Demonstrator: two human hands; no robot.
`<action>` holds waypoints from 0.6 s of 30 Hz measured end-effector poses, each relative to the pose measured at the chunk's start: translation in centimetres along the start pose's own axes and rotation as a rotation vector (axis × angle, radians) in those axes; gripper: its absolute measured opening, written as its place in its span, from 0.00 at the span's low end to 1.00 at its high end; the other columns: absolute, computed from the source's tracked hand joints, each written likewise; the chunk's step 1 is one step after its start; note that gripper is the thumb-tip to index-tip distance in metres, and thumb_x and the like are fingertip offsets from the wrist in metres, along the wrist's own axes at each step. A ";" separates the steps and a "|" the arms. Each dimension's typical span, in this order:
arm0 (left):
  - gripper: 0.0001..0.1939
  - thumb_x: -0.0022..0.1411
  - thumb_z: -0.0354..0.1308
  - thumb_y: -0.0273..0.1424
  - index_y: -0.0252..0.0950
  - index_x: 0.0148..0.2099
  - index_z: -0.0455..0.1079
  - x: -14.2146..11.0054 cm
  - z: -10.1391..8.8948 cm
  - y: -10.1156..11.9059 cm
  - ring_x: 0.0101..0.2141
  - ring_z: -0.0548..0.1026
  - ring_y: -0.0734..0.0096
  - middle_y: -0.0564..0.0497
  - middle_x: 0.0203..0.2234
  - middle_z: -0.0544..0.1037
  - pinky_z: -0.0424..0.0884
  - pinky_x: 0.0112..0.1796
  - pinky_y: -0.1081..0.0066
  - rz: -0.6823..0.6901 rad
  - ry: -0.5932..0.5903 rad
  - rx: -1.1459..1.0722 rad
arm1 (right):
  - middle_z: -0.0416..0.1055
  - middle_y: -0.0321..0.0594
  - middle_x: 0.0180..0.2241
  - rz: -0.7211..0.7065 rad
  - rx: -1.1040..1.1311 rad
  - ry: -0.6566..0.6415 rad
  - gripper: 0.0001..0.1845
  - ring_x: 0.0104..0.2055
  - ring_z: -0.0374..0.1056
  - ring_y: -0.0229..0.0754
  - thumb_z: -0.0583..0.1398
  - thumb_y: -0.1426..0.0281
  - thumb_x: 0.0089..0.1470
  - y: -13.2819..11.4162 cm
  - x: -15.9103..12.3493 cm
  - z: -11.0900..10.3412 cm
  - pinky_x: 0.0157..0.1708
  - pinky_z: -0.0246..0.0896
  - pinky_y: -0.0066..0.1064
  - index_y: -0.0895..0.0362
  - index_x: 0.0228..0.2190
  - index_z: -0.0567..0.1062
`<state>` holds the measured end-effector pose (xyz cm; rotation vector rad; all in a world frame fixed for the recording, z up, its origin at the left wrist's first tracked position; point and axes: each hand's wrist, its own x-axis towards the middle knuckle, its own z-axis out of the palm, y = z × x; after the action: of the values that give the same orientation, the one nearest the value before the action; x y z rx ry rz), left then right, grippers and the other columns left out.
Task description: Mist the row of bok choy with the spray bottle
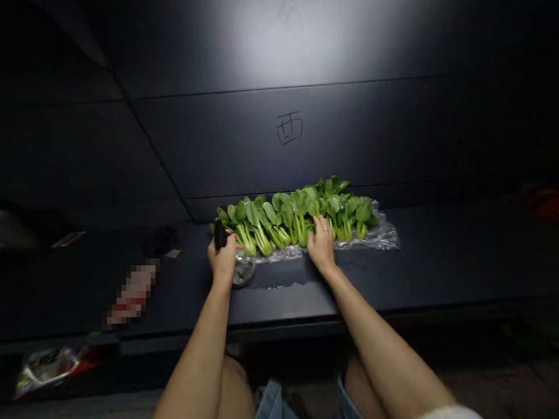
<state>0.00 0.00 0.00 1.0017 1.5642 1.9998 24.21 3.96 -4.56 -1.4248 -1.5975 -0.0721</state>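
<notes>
A row of green bok choy [299, 218] lies side by side on clear plastic film [386, 233], leaves toward the wall and pale stems toward me. At the row's left end my left hand [222, 256] is closed around what looks like a spray bottle, its black top [220, 234] sticking up above the fingers. A clear round bottle base [243, 272] shows beside the wrist. Over the stems right of the middle, my right hand [322, 247] rests with fingers stretched out and thumb apart, touching the bok choy.
Behind the row stands a dark panelled wall [218, 134] with a drawn character. The dark bench [428, 262] has a wet patch [283, 294] near its front edge. At left lie a blurred-out packet [133, 294], a dark cloth-like heap [161, 241] and, lower, a shiny bag [52, 366].
</notes>
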 end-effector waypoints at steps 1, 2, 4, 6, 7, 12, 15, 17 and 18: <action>0.15 0.45 0.56 0.37 0.36 0.36 0.69 0.0 0.0 -0.1 0.23 0.75 0.70 0.53 0.27 0.74 0.73 0.23 0.71 0.003 0.003 0.010 | 0.58 0.59 0.61 0.002 0.003 0.004 0.28 0.64 0.51 0.51 0.49 0.75 0.55 0.0 0.0 0.0 0.62 0.49 0.46 0.70 0.56 0.64; 0.15 0.45 0.56 0.37 0.36 0.36 0.69 0.1 0.0 -0.3 0.23 0.76 0.70 0.53 0.28 0.74 0.73 0.23 0.72 0.005 0.003 0.020 | 0.58 0.57 0.61 0.003 0.005 0.007 0.28 0.64 0.51 0.50 0.49 0.75 0.55 0.1 0.0 0.1 0.62 0.49 0.46 0.68 0.57 0.64; 0.15 0.46 0.55 0.36 0.36 0.37 0.70 0.0 0.0 -0.3 0.23 0.76 0.71 0.53 0.28 0.75 0.73 0.24 0.72 0.004 -0.007 0.040 | 0.58 0.56 0.61 0.005 0.008 0.011 0.28 0.65 0.51 0.49 0.49 0.75 0.54 0.1 -0.1 0.1 0.62 0.50 0.46 0.66 0.57 0.64; 0.14 0.46 0.55 0.35 0.35 0.37 0.70 -0.3 0.2 -0.1 0.22 0.75 0.71 0.53 0.28 0.75 0.73 0.23 0.72 -0.002 -0.030 0.062 | 0.58 0.55 0.61 0.004 0.010 0.013 0.28 0.65 0.51 0.49 0.49 0.75 0.54 0.1 -0.1 0.1 0.61 0.50 0.46 0.65 0.57 0.63; 0.14 0.46 0.54 0.34 0.35 0.36 0.70 -0.5 0.3 0.1 0.22 0.75 0.71 0.52 0.27 0.75 0.73 0.23 0.71 -0.008 -0.047 0.070 | 0.58 0.55 0.61 0.003 0.009 0.011 0.28 0.64 0.51 0.50 0.49 0.75 0.54 0.1 -0.1 0.1 0.61 0.50 0.46 0.65 0.57 0.63; 0.12 0.48 0.53 0.33 0.35 0.35 0.71 -2.1 1.5 1.3 0.22 0.75 0.71 0.52 0.28 0.76 0.73 0.24 0.71 -0.002 -0.181 0.073 | 0.57 0.56 0.61 0.003 -0.010 -0.008 0.28 0.65 0.50 0.50 0.49 0.75 0.55 0.1 0.0 0.0 0.61 0.50 0.46 0.66 0.58 0.63; 0.13 0.49 0.55 0.33 0.35 0.37 0.71 -3.2 2.3 2.0 0.23 0.75 0.70 0.50 0.31 0.76 0.73 0.25 0.71 -0.009 -0.304 0.069 | 0.57 0.55 0.61 -0.001 -0.013 -0.006 0.28 0.64 0.51 0.50 0.49 0.74 0.55 0.3 0.0 0.0 0.61 0.50 0.46 0.65 0.58 0.63; 0.14 0.49 0.55 0.32 0.34 0.40 0.70 -3.8 2.7 2.3 0.22 0.75 0.72 0.50 0.34 0.76 0.73 0.26 0.71 0.007 -0.377 0.071 | 0.58 0.55 0.61 -0.001 -0.007 0.000 0.28 0.64 0.51 0.50 0.49 0.74 0.55 0.4 0.0 -0.1 0.61 0.50 0.46 0.65 0.57 0.63; 0.14 0.50 0.55 0.32 0.34 0.41 0.70 -4.1 3.0 2.4 0.22 0.75 0.73 0.50 0.34 0.76 0.73 0.27 0.71 0.016 -0.396 0.086 | 0.57 0.55 0.61 0.001 -0.006 0.001 0.28 0.64 0.51 0.50 0.49 0.74 0.55 0.4 0.0 -0.1 0.61 0.50 0.46 0.65 0.57 0.63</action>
<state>5.19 -1.63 1.47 1.3504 1.4324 1.6266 24.58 4.03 -4.71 -1.4298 -1.5970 -0.0768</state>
